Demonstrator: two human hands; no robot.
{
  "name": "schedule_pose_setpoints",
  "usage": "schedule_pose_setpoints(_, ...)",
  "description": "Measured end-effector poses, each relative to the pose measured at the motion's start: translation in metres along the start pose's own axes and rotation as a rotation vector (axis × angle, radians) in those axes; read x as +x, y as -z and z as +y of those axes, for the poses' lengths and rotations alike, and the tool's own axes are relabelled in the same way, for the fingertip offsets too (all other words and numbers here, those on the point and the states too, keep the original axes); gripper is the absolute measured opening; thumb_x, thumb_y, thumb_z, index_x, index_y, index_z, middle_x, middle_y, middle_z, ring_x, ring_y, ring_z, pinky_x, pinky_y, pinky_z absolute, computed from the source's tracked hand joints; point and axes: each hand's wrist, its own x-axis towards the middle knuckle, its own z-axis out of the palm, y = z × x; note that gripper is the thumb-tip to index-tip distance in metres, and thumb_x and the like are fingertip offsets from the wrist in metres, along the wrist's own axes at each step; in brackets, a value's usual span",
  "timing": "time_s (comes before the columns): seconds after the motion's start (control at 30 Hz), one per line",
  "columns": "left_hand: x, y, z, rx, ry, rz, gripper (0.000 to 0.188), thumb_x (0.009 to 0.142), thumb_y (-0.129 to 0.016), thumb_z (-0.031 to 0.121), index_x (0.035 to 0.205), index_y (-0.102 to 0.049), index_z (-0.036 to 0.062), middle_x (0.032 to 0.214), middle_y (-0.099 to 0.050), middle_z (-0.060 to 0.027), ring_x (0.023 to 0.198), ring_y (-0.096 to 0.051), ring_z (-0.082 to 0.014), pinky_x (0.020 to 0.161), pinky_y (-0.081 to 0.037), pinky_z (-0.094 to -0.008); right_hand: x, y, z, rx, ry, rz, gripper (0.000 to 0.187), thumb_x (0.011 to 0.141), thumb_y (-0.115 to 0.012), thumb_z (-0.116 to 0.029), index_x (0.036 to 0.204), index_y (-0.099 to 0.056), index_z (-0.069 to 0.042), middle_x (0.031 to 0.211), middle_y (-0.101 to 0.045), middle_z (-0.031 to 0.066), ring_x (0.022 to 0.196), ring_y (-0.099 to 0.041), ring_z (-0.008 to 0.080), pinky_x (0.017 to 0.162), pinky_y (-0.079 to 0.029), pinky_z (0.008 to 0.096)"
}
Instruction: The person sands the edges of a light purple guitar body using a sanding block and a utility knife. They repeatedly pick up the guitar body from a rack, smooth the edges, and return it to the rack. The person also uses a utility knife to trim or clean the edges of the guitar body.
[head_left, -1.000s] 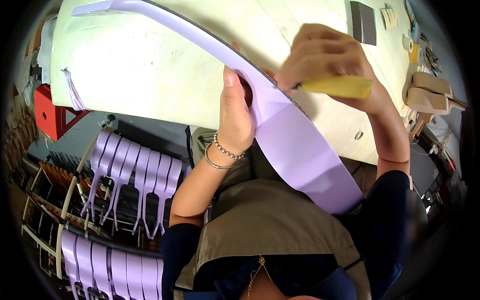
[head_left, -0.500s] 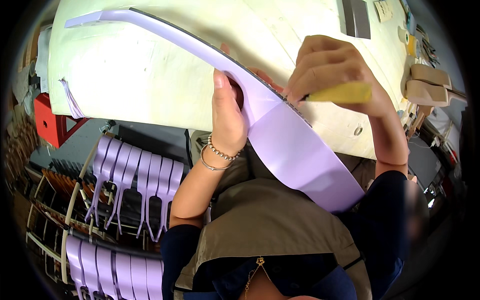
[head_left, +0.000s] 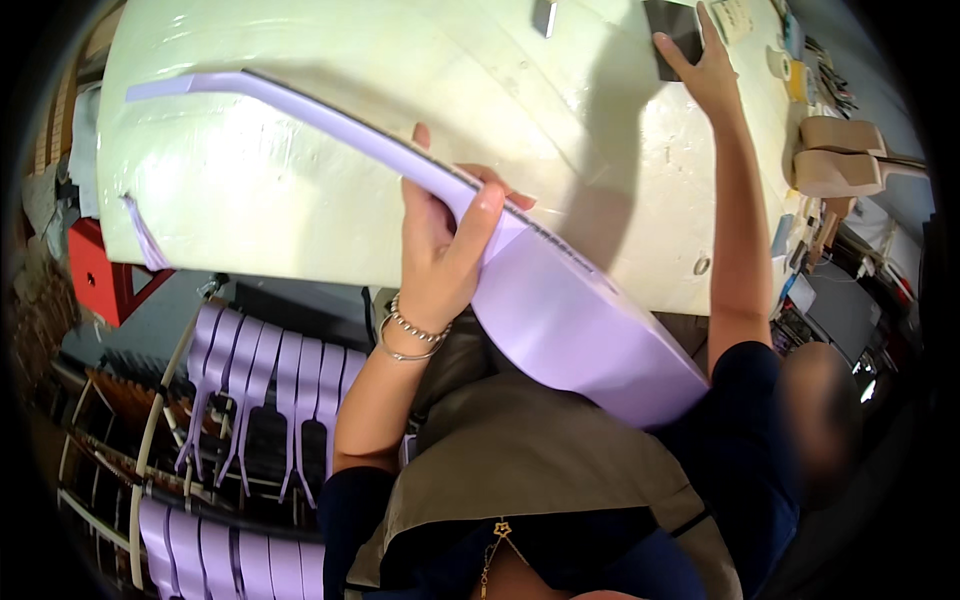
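A light purple ukulele (head_left: pixel 600 350) lies slantwise on its side against my apron, its body toward me and its headstock at the far left. My left hand (head_left: pixel 445 245) is wrapped around its neck near the body, thumb on the near side. A dark fingerboard edge with small notches runs along the neck's far side. My right arm reaches to the far right of the table, where my right hand (head_left: pixel 705 75) lies with thumb and forefinger spread at a dark grey rectangular sheet (head_left: pixel 675 30). The hand partly covers the sheet.
The pale, film-covered table (head_left: pixel 250 200) holds a small metallic piece (head_left: pixel 545 17) at the far edge and tape rolls (head_left: pixel 800 80) at right. Wooden neck-shaped parts (head_left: pixel 840 155) stand beyond. Purple ukuleles hang on a rack (head_left: pixel 260 380) at lower left, near a red box (head_left: pixel 100 275).
My right hand has left the fingerboard edge and moved up and right to the dark sheet; the yellow tool is no longer in it. My left hand has shifted slightly left with the ukulele.
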Motion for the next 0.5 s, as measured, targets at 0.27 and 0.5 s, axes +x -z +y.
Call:
schedule_pose_setpoints(0.27,0.002,-0.002,0.003,0.033,0.061,0.047,0.067,0.095,-0.024,0.043,0.139,0.005,0.0006,0.089,-0.053,-0.0162,0.082,-0.061,-0.0302,0.076,-0.049,-0.0410,-0.066,0.029,-0.090,0.594,0.353,-0.435,0.063,0.071,-0.069,-0.036,0.124,-0.051,-0.008,0.107,-0.049,0.0123,0.104,-0.049,0.0242,0.091,-0.036,0.0327)
schedule_pose_setpoints(0.5,0.002,-0.004,0.004,0.098,0.030,0.049,0.067,0.096,-0.020,0.045,0.136,0.000,-0.0045,0.089,-0.056,-0.0156,0.078,-0.060,-0.0208,0.073,-0.048,-0.0309,-0.095,0.040,-0.129,0.567,0.360,-0.508,0.044,0.078,-0.064,-0.036,0.114,-0.057,-0.012,0.101,-0.057,0.0132,0.089,-0.060,0.0277,0.077,-0.047,0.0332)
